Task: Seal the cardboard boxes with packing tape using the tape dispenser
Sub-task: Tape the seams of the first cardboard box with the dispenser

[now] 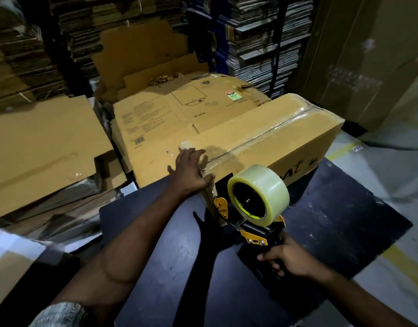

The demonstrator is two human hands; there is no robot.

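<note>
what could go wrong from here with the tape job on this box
1. The left hand presses flat on the box right at the near end of the taped seam, close to the tape dispenser; its cutting edge could catch the fingers.
2. The tape on the box's near end already looks wrinkled, so it may bond poorly.
3. The right hand grips the dispenser handle at an angle; a skewed pull could run tape off the seam.

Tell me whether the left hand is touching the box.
Touching. The head view shows the left hand pressed flat on the box at its near top edge, fingers spread over the taped seam.
</note>
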